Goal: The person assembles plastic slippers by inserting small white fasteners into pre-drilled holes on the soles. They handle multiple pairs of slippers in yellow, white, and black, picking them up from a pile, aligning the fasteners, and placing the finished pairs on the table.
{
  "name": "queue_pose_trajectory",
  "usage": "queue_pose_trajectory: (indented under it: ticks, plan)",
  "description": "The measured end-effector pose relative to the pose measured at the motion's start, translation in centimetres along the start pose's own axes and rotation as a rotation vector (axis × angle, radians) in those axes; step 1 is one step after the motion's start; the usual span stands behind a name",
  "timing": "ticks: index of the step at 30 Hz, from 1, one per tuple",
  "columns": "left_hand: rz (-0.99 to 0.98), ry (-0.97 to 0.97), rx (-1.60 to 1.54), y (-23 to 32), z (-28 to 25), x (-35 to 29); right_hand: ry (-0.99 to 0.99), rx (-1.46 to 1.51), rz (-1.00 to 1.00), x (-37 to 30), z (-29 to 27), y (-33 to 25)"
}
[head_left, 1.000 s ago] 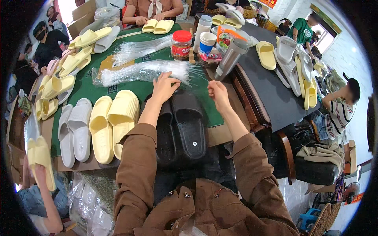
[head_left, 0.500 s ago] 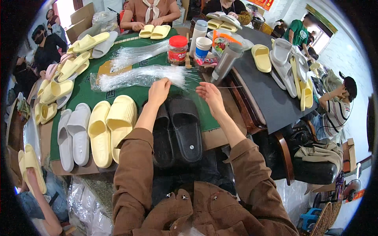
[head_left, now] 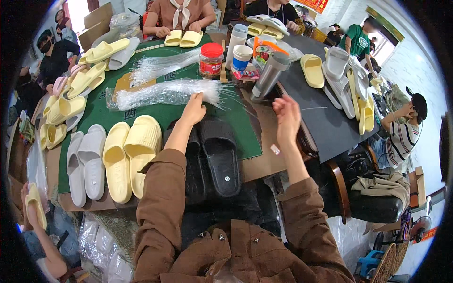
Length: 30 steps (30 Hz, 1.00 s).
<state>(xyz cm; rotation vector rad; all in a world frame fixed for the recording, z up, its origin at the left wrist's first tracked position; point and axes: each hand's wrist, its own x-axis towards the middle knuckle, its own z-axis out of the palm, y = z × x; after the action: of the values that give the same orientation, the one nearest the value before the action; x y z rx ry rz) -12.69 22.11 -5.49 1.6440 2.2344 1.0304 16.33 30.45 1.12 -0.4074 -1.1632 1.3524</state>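
Observation:
My left hand (head_left: 194,109) rests at the near edge of a bundle of thin clear plastic strands (head_left: 155,93), fingers pressed together; what they pinch is hidden. To the right, my right hand (head_left: 287,117) is raised over the table edge, curled and slightly blurred. A thin clear plastic strand (head_left: 315,108) sticks out rightward from its fingers. Beside that wrist a small white tag (head_left: 275,149) shows; whether it hangs or lies there I cannot tell. Black slippers (head_left: 222,158) lie below my hands, partly covered by my left arm. Left of them are yellow slippers (head_left: 118,162) and grey slippers (head_left: 93,160).
A red-lidded jar (head_left: 211,60), a paper cup (head_left: 241,57) and a steel tumbler (head_left: 271,75) stand beyond my hands. More slippers pile at the left and on the dark table (head_left: 325,132). A chair (head_left: 340,188) stands at right. Other people sit around.
My right hand has moved right and lifted, with the thin strand moving along. The white tag has come into sight by that wrist. My left hand has stayed near the bundle.

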Motion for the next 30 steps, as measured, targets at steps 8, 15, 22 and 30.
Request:
queue_pose_trajectory:
  ticks: [8,15,22,30]
  plan:
    - [0.062,0.103,-0.060,0.0,-0.7,-0.6,0.146,0.095,-0.262,0.3,-1.2,-8.4]
    - [0.045,0.113,-0.294,5.4,-7.2,-5.0,0.003,0.082,-0.132,-4.1,3.0,-9.1]
    - [-0.098,-0.286,-0.923,12.3,-7.8,-14.5,-0.346,0.096,0.105,-11.8,7.9,-5.2]
    - [-0.217,0.034,-1.020,11.0,-7.8,-16.0,-0.579,-0.002,0.479,-17.4,7.9,-4.6]
